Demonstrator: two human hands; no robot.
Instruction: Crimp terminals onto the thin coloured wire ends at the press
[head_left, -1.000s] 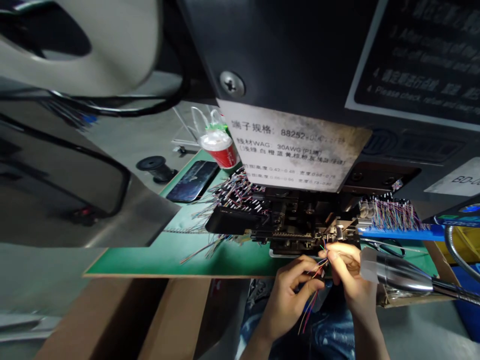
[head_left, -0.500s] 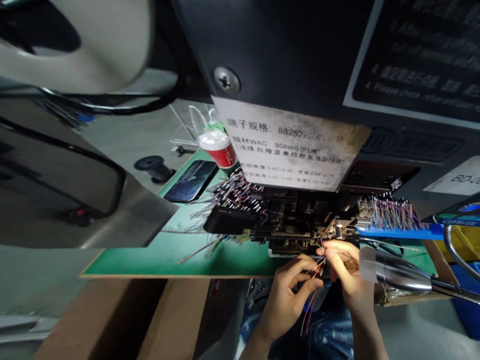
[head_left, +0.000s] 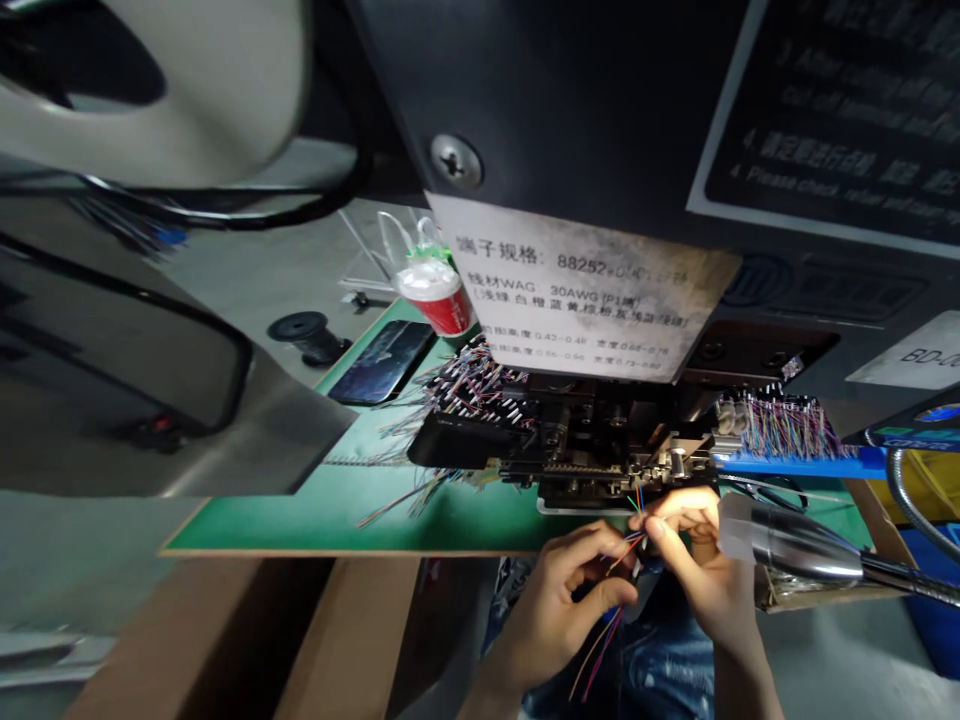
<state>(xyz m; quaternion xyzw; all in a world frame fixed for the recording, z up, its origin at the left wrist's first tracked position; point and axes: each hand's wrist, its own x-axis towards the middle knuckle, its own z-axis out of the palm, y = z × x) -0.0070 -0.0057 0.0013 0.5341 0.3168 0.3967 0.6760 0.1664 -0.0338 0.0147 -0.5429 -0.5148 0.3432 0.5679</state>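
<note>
In front of the crimping machine (head_left: pixel 615 450), both my hands hold one bundle of thin coloured wires (head_left: pixel 592 655). My left hand (head_left: pixel 566 600) curls its fingers and thumb round the bundle, and the loose ends hang down below it. Thumb and forefinger of my right hand (head_left: pixel 686 550) pinch the upper wires, whose orange, blue and green tips stick up just short of the machine's metal tooling (head_left: pixel 671 465). What lies inside the left fingers is partly hidden.
A heap of wires (head_left: pixel 476 385) lies left of the tooling, beside a phone (head_left: pixel 382 360) and a red cup (head_left: pixel 439 295). More wires (head_left: pixel 787 428) rest on a blue tray (head_left: pixel 806 464) at right. A lamp (head_left: pixel 806 540) juts in near my right wrist.
Both hands have drawn back slightly from the tooling, toward my body, with the wires. The wire tips now stand apart from the machine, and the hanging ends have shifted left.
</note>
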